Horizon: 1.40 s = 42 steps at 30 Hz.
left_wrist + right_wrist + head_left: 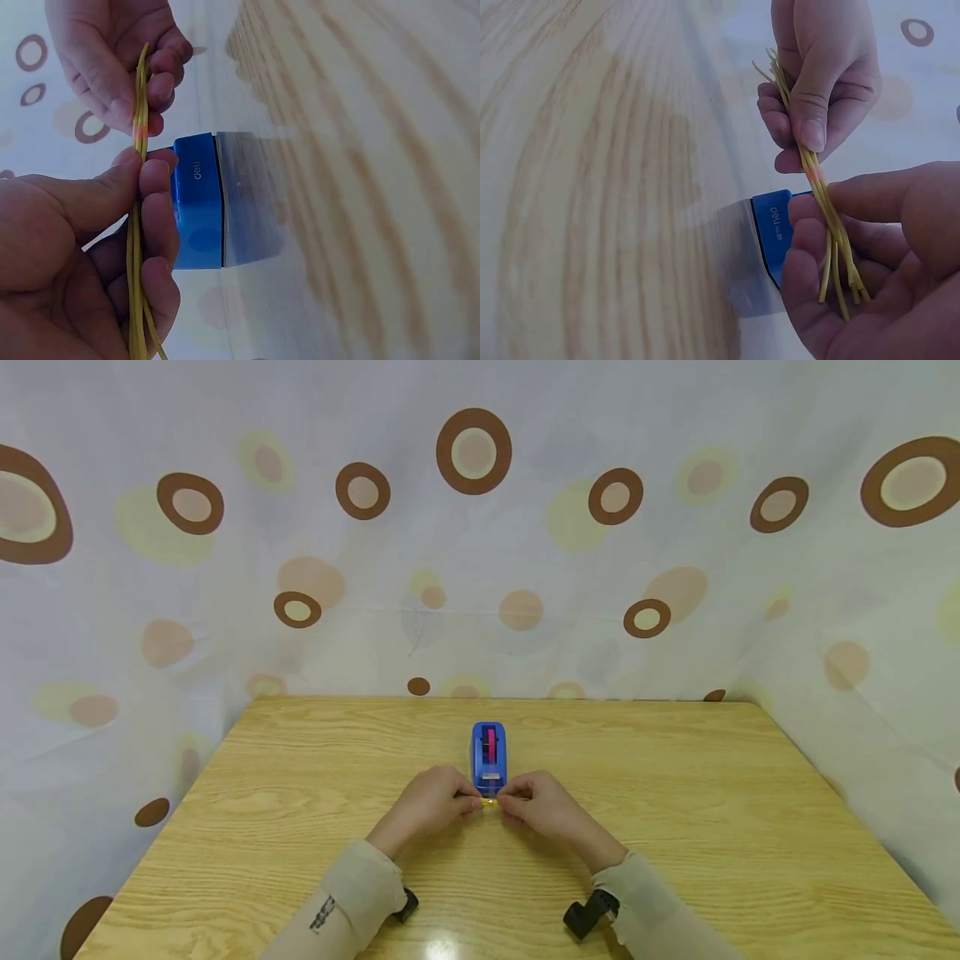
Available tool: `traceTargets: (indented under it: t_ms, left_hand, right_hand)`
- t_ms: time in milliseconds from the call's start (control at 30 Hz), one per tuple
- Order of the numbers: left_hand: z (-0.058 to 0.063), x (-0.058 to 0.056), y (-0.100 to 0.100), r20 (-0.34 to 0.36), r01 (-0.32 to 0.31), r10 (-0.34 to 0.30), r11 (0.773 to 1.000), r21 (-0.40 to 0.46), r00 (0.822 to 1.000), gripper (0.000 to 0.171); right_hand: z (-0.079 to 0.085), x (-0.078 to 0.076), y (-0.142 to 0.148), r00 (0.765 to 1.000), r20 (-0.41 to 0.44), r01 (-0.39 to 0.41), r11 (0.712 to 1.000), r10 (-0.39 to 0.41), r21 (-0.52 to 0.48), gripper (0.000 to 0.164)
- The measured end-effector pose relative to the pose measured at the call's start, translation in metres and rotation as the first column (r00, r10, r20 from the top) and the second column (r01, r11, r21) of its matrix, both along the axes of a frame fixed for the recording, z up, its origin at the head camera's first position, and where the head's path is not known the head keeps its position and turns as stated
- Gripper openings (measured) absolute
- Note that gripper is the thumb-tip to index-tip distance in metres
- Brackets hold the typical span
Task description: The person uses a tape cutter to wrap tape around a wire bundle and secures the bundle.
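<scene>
Both hands pinch a bundle of thin yellow strands (140, 112) between thumbs and fingers, one hand at each side of its middle. My left hand (438, 797) has the left part, its strands running down across the palm in the left wrist view. With thumb and fingertips, my right hand (546, 806) holds the other part, whose loose ends fan out over its fingers in the right wrist view. A pinkish-orange patch (815, 174) shows on the strands between the two hands. Just beyond the hands stands a blue tape dispenser (478, 758) marked "deli", with a pink tape core (492, 745).
The dispenser rests on a wooden table (315, 777). Behind and at the sides hangs a white cloth (480, 543) with brown and yellow circles. Black wrist cameras (592, 914) sit below the light sleeves (363, 885).
</scene>
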<state>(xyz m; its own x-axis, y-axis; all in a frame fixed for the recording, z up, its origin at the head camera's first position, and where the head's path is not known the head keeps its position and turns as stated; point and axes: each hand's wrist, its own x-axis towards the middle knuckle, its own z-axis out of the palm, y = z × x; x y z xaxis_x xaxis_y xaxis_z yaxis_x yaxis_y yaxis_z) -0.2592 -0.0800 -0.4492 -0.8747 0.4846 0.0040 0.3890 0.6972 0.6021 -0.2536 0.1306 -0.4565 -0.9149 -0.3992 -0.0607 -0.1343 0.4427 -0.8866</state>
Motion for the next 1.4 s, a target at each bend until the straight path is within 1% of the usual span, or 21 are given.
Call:
traceTargets:
  t_ms: [133,233,400,567,633,733,833,933,1033,1100,1167,1267,1400]
  left_hand:
    - [-0.001,-0.001,0.002,0.016,0.007,-0.007,1.0,0.006,1.0,0.023]
    - [-0.002,-0.001,0.003,0.026,0.005,-0.005,1.0,0.003,1.0,0.019]
    - [0.0,0.001,0.003,0.014,0.013,-0.012,0.999,-0.046,1.0,0.016]
    - [0.001,0.003,0.003,-0.008,0.037,-0.038,0.995,-0.089,0.999,0.02]
    - [0.002,0.002,0.003,-0.014,0.035,-0.037,0.995,-0.094,0.999,0.021]
    - [0.003,0.002,0.003,-0.017,0.025,-0.026,0.995,-0.093,1.0,0.02]
    - [0.003,0.002,0.003,-0.019,0.015,-0.017,0.996,-0.089,1.0,0.018]
    - [0.003,0.002,0.003,-0.015,0.008,-0.01,0.995,-0.096,1.0,0.018]
    - [0.004,0.001,0.002,-0.016,-0.002,0.0,0.995,-0.103,1.0,0.019]
    - [0.004,0.001,0.002,-0.021,-0.005,0.003,0.995,-0.1,1.0,0.02]
    - [0.004,0.001,0.002,-0.022,-0.006,0.004,0.996,-0.094,1.0,0.022]
    - [0.003,0.0,0.002,-0.025,-0.004,0.002,0.997,-0.083,1.0,0.023]
    - [0.004,-0.001,0.003,-0.042,0.001,-0.005,0.997,-0.076,0.999,0.02]
  right_hand:
    - [-0.002,0.0,0.002,0.999,-0.037,-0.004,1.0,0.004,-0.01,0.014]
    - [-0.005,0.0,0.002,0.997,-0.07,0.01,1.0,-0.01,-0.007,0.011]
    - [-0.009,-0.001,0.0,0.99,-0.13,0.053,0.998,-0.049,0.024,0.007]
    - [-0.009,0.0,-0.003,0.987,-0.124,0.105,0.994,-0.101,0.026,0.004]
    - [-0.01,0.0,-0.004,0.985,-0.122,0.124,0.992,-0.12,0.025,0.004]
    - [-0.011,-0.001,-0.004,0.983,-0.133,0.132,0.991,-0.127,0.025,0.004]
    - [-0.012,-0.003,-0.003,0.983,-0.145,0.119,0.993,-0.114,0.028,0.004]
    - [-0.013,-0.003,-0.002,0.985,-0.151,0.083,0.996,-0.078,0.026,0.006]
    - [-0.013,-0.005,0.001,0.99,-0.137,0.038,0.999,-0.033,0.03,0.006]
    - [-0.012,-0.006,0.003,0.993,-0.115,0.002,1.0,0.0,0.017,0.01]
    - [-0.01,-0.007,0.004,0.996,-0.09,-0.018,1.0,0.018,0.006,0.014]
    - [-0.008,-0.007,0.005,0.998,-0.061,-0.034,0.999,0.032,-0.022,0.019]
    - [-0.005,-0.007,0.005,0.997,-0.068,-0.033,0.999,0.032,-0.006,0.021]
